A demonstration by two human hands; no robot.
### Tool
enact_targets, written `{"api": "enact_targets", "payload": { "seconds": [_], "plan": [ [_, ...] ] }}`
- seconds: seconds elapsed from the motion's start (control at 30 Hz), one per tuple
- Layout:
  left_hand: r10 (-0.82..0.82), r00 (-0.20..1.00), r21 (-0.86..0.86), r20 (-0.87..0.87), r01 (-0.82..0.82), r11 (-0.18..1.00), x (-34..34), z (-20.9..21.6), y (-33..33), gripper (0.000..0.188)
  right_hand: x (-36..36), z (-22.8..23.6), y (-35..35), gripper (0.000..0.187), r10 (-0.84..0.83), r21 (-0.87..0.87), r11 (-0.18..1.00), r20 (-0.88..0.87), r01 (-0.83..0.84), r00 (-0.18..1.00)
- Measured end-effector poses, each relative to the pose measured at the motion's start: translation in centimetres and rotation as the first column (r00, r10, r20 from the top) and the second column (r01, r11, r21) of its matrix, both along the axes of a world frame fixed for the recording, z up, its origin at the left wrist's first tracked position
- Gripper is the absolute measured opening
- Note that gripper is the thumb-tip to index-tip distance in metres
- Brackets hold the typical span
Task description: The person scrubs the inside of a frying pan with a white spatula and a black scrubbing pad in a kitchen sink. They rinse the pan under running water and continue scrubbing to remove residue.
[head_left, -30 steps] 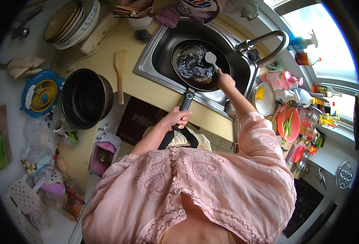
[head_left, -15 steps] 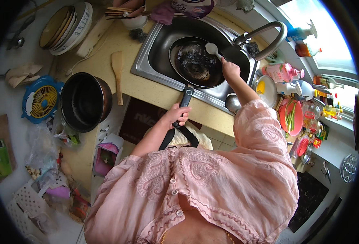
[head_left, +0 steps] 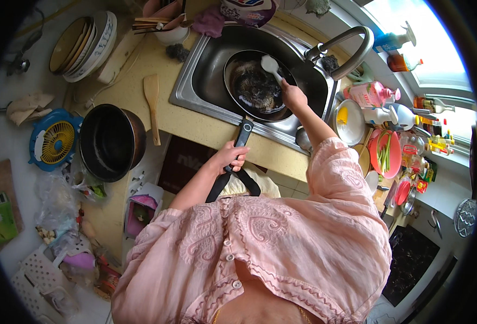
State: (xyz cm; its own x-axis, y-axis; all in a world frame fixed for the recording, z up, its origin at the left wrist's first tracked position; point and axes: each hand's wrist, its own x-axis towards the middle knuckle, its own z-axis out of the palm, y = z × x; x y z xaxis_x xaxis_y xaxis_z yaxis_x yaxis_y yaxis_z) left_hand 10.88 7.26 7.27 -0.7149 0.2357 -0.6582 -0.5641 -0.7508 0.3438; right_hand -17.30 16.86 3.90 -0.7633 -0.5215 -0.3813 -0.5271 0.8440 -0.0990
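A dark frying pan (head_left: pixel 241 75) rests tilted in the steel sink (head_left: pixel 203 70), its inside wet and streaked with pale suds. Its black handle (head_left: pixel 244 134) sticks out over the near rim toward me. Wrapped round that handle is my left hand (head_left: pixel 229 157), closed. My right hand (head_left: pixel 294 98) grips the handle of a white scrubbing brush (head_left: pixel 270 64), whose head is over the far right part of the pan's inside. The brush's bristle side faces down and is hidden.
The curved faucet (head_left: pixel 364 51) arches over the sink's right side. On the counter to the left are a wooden spatula (head_left: pixel 151 100) and a deep dark pot (head_left: pixel 108 143). Several bottles (head_left: pixel 371 93), a white plate (head_left: pixel 352 132) and a red bowl with green stalks (head_left: pixel 381 156) crowd the right.
My right hand has moved the brush left and slightly up relative to the pan. My left hand keeps its hold on the pan handle. The whole view has shifted a little.
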Motion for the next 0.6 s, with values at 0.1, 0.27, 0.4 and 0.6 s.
{"api": "enact_targets", "payload": {
  "seconds": [0.1, 0.27, 0.4, 0.6],
  "plan": [
    [-0.005, 1.000, -0.034, 0.028, 0.006, 0.999, 0.3, 0.3, 0.1, 0.018, 0.7, 1.6, -3.0, 0.040, 0.074, -0.059, 0.995, -0.049, -0.077, 0.996],
    [0.036, 0.999, -0.044, 0.035, -0.035, 0.998, 0.0, 0.6, 0.6, 0.017, -2.5, -0.6, -0.7, 0.039, -0.076, 0.062, 0.995, -0.045, 0.079, 0.996],
    [0.042, 0.999, -0.015, 0.019, -0.042, 0.999, 0.0, 0.3, 0.6, 0.017, -1.7, 1.9, 3.8, 0.033, 0.081, 0.234, 0.971, -0.133, -0.049, 0.988],
    [0.046, 0.999, -0.019, -0.016, -0.046, 0.999, 0.1, -0.1, 0.6, 0.016, 3.9, 3.9, 6.7, 0.029, 0.261, 0.386, 0.890, 0.005, -0.243, 0.965]
  ]
}}
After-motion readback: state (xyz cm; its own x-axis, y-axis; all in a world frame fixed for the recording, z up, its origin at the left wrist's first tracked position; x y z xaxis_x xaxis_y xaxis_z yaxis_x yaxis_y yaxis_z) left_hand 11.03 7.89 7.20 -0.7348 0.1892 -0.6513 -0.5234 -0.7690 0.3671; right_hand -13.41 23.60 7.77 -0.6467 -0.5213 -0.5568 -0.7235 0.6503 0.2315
